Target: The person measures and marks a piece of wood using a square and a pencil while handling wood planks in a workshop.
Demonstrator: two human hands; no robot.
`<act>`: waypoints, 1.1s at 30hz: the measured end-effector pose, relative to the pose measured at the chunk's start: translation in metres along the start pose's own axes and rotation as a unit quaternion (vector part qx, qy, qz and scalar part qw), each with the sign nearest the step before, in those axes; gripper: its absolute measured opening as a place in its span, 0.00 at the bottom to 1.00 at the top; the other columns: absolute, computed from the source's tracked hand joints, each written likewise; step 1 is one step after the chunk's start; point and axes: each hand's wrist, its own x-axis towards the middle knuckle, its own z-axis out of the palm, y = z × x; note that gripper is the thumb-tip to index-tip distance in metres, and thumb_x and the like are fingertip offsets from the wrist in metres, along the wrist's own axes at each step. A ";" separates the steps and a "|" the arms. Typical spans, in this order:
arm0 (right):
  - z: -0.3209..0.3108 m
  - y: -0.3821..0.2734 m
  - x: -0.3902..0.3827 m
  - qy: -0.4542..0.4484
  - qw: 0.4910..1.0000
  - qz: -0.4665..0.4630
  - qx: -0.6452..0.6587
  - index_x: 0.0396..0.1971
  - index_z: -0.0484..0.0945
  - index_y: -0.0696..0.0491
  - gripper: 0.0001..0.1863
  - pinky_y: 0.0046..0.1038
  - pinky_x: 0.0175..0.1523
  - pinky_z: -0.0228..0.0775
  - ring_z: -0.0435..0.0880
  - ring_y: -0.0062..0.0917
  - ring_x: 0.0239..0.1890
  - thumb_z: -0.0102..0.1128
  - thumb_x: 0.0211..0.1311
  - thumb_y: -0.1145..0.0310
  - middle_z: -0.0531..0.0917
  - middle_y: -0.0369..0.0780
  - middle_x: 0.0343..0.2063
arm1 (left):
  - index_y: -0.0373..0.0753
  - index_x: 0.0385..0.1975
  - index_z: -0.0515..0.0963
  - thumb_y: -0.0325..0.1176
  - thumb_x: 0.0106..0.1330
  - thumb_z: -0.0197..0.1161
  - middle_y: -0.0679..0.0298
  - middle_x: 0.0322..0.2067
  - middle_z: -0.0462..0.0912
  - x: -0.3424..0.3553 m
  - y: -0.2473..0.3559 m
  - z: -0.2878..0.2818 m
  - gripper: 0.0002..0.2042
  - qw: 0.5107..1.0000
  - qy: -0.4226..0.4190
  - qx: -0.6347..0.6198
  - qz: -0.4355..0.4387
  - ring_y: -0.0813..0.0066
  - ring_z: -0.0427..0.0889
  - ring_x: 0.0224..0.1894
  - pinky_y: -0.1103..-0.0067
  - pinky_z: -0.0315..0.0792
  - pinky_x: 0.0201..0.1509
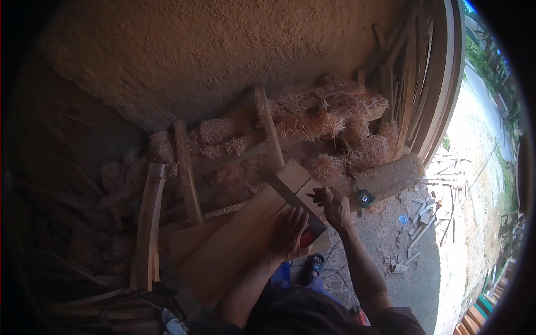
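A wide pale wooden board (223, 254) runs up from the lower left, and a carpenter's square (287, 192) lies across it near its far end. My left hand (287, 231) holds the square down against the board, fingers over its edge. The square's stock shows a red part (307, 239) beside that hand. Just right of the blade, my right hand (334, 207) is closed in a pinch above the board's end. What sits between its fingers is too small and dark to make out.
A green-and-black tape measure (365, 198) rests right of my right hand. Curly shavings (312, 123) cover timbers beyond the board, with upright wooden pieces (269, 128) among them. Long planks (441, 78) lean at the right. Offcuts (421, 218) litter the ground. A rough wall (212, 50) stands behind.
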 end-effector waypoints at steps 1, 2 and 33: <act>0.008 -0.002 0.018 -0.029 0.997 -0.044 -0.058 0.49 0.85 0.58 0.22 0.30 0.44 0.79 0.88 0.31 0.38 0.49 0.79 0.55 0.88 0.46 0.40 | 0.28 0.72 0.58 0.60 0.57 0.66 0.38 0.71 0.59 0.000 0.000 0.000 0.50 1.000 -0.002 -0.004 0.000 0.38 0.55 0.75 0.51 0.49 0.78; 0.016 -0.002 0.033 -0.057 0.988 -0.089 -0.115 0.48 0.85 0.58 0.20 0.30 0.45 0.79 0.89 0.31 0.39 0.53 0.77 0.58 0.88 0.46 0.41 | 0.28 0.71 0.59 0.59 0.56 0.67 0.38 0.71 0.60 0.000 -0.001 -0.001 0.50 1.000 0.006 -0.008 0.006 0.38 0.55 0.75 0.51 0.48 0.78; -0.036 0.086 -0.085 -0.043 0.961 0.048 -0.270 0.37 0.80 0.59 0.21 0.46 0.40 0.76 0.86 0.49 0.32 0.51 0.77 0.54 0.85 0.53 0.29 | 0.38 0.75 0.58 0.64 0.62 0.59 0.52 0.76 0.56 -0.011 -0.005 0.027 0.47 0.997 0.049 0.062 -0.009 0.53 0.52 0.79 0.55 0.50 0.78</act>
